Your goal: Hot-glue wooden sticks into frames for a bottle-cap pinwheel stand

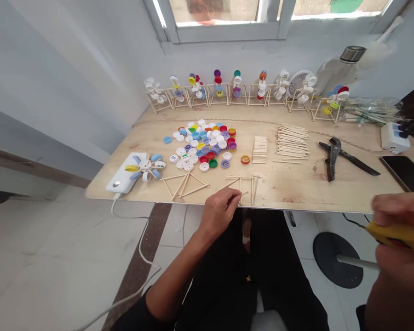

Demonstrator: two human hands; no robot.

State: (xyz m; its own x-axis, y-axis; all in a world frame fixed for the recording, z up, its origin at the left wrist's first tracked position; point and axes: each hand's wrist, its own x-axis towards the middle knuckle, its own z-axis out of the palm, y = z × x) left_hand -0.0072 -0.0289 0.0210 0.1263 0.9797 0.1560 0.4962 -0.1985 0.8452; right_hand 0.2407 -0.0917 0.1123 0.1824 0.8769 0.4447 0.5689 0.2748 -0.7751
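My left hand (pixel 221 209) is at the table's front edge, its fingers pinched on a thin wooden stick (pixel 244 193). Just beyond it lie sticks arranged as a frame (pixel 252 184). To the left of that hand, more sticks form joined triangular shapes (pixel 186 185) flat on the wood. Off at the right edge, my right hand (pixel 400 239) is blurred and wrapped round a yellow tool (pixel 398 235), whose far end is out of view. Short sticks (pixel 260 150) and longer sticks (pixel 291 141) lie in piles beyond the frame.
Colourful bottle caps (pixel 207 140) spread over the wooden table (pixel 283 188). A cap wheel (pixel 146 167) rests on a white power strip (pixel 119 177). Black pliers (pixel 334 158) and a phone (pixel 405 171) lie at right. Several stick-framed cap wheels (pixel 218 87) line the back.
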